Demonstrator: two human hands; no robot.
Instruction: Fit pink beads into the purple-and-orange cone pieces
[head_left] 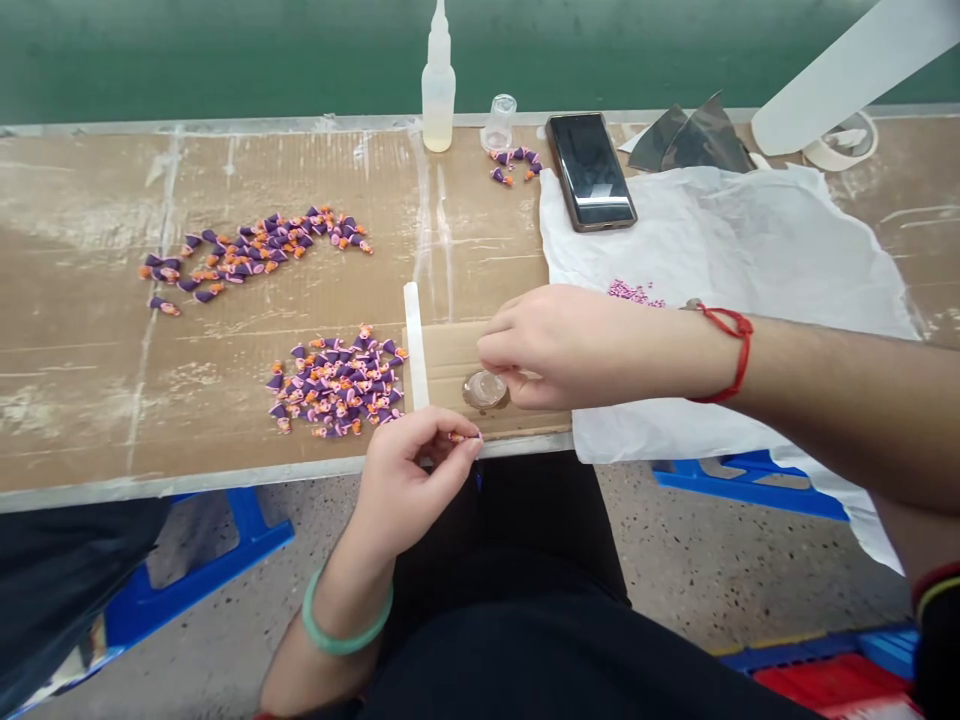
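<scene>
My left hand is at the table's front edge, thumb and forefinger pinched on a tiny figurine, mostly covered by the fingers. Just above it, my right hand hovers with its fingers drawn together beside a small round clear dish. Whatever those right fingertips hold, if anything, is hidden. The dish sits on a piece of cardboard with a white strip along its left side. Left of the strip lies a heap of small purple, orange and pink figurines.
Farther back lies a second figurine group. A squeeze bottle, a clear cup, several more figurines and a phone line the rear. Tiny pink pieces rest on white cloth-like sheeting; a tape roll is behind.
</scene>
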